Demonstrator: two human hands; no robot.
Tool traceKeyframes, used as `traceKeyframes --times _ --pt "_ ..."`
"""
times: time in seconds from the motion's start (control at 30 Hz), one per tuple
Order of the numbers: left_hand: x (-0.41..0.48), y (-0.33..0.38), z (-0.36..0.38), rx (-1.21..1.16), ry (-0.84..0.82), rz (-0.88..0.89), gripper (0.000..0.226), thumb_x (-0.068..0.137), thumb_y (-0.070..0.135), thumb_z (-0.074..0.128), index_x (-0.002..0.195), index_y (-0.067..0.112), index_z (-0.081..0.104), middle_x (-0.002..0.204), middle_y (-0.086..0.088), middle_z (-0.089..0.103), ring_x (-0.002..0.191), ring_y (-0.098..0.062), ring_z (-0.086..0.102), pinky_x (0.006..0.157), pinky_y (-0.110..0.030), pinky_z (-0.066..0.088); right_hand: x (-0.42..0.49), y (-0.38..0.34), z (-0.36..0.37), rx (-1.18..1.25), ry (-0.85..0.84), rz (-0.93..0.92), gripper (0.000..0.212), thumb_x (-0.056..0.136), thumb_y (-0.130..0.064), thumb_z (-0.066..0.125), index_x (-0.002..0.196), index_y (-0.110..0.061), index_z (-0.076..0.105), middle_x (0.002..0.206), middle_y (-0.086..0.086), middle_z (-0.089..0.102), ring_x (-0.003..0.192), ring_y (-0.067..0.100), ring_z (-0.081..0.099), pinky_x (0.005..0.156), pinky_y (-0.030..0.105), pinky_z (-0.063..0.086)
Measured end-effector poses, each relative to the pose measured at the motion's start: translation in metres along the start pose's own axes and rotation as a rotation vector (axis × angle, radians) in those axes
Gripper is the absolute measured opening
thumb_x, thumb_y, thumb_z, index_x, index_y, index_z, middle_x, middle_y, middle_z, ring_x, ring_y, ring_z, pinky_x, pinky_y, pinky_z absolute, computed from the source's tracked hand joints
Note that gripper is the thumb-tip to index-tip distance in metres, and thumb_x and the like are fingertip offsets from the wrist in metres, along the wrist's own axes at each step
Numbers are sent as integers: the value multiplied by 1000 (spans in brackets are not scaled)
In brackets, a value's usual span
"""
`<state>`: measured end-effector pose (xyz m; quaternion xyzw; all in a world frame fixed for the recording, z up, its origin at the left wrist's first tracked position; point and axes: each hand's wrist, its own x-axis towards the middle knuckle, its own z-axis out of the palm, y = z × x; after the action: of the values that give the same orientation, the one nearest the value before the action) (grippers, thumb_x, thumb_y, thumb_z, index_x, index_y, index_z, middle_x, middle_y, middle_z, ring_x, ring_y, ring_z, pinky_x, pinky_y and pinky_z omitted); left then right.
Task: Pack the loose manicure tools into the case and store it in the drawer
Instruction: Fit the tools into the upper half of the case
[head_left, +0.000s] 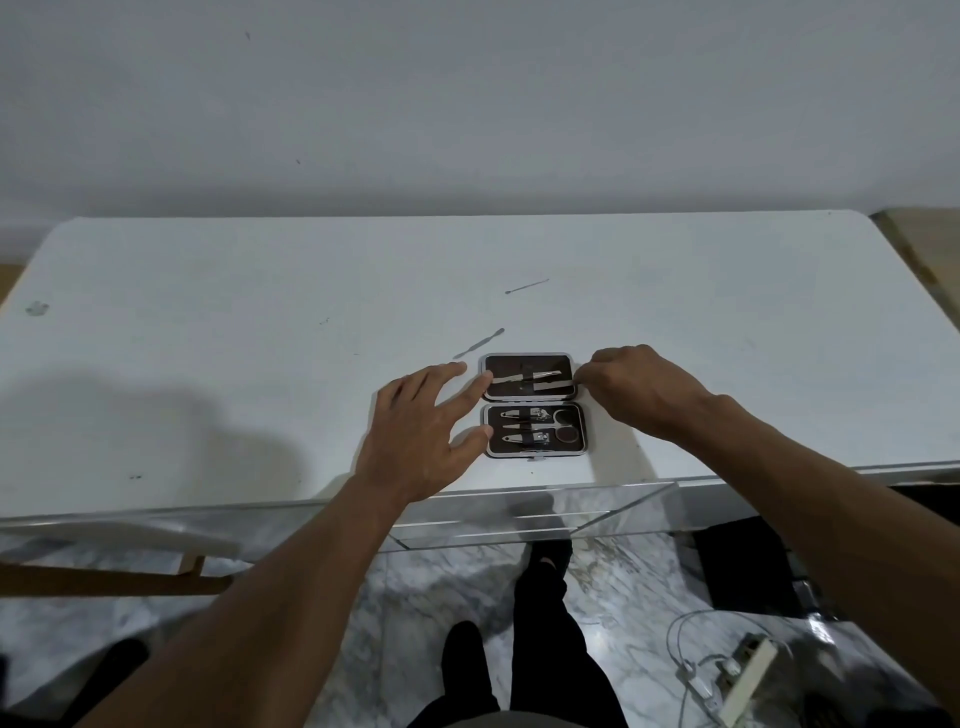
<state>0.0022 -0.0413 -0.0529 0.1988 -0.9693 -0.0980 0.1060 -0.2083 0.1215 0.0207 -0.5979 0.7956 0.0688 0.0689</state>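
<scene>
An open manicure case with a dark lining lies flat near the white table's front edge. Its near half holds scissors and clippers under straps; its far half holds tweezers and a flat metal file. My right hand pinches the file's right end at the case's right edge. My left hand lies with spread fingers, fingertips touching the case's left edge. Two loose tools lie beyond the case: a cuticle pusher just behind its left corner and a thin pick farther back.
The white table stands against a plain wall. A clear acrylic drawer is pulled out below the table's front edge, right under the case. A power strip with cables lies on the marble floor at the right.
</scene>
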Motion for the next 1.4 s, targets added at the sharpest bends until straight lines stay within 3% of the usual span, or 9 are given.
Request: traceKeyframes --times 0.33,0.73,0.83,0.97,1.03,1.13,1.27,1.4 --pt "0 1 0 4 2 -2 55 89 56 42 142 40 44 144 7 47 131 -17 42 103 -40 31 2 -4 0 7 35 -15 34 84 2 43 111 -10 61 99 11 63 87 36 60 64 34 37" --pt "0 1 0 2 0 -2 55 90 57 40 142 39 44 144 6 47 131 -17 42 103 -41 32 8 -14 -5 5 23 -15 23 82 3 46 95 -3 64 96 14 62 90 35 59 65 32 33" --pt "0 1 -1 -4 -3 -3 55 89 57 40 142 39 44 144 7 46 131 -17 42 103 -41 32 12 -11 -2 81 20 24 23 84 1 46 94 -7 66 95 12 65 87 32 60 66 32 40" --pt "0 2 -1 -3 -6 -4 56 89 57 40 142 40 43 144 7 46 131 -17 41 104 -40 31 16 -3 -5 358 6 190 26 86 -6 50 99 -14 71 98 7 73 86 27 61 75 30 46" --pt "0 2 -1 -4 -3 -4 55 89 57 40 141 39 44 144 7 47 131 -17 42 103 -40 31 15 -3 -6 385 -17 206 29 86 -8 49 103 -19 71 98 7 73 81 25 59 73 28 44" --pt "0 1 -1 -2 5 -1 55 89 57 40 141 39 46 143 6 48 130 -17 43 102 -40 32 13 -10 -7 346 -40 198 31 86 -13 50 107 -25 69 104 5 69 92 28 61 79 35 50" --pt "0 1 -1 7 -1 -5 55 89 57 41 141 40 45 143 7 47 130 -17 42 102 -40 32 15 -18 -10 290 -21 206 21 87 -18 52 98 -22 69 97 5 65 91 29 61 76 37 51" --pt "0 0 0 11 -6 -2 56 89 58 40 142 39 44 144 6 47 131 -18 42 102 -41 33 19 -13 -10 572 -12 345 11 84 -17 62 89 -15 72 81 -3 64 85 20 62 70 26 45"
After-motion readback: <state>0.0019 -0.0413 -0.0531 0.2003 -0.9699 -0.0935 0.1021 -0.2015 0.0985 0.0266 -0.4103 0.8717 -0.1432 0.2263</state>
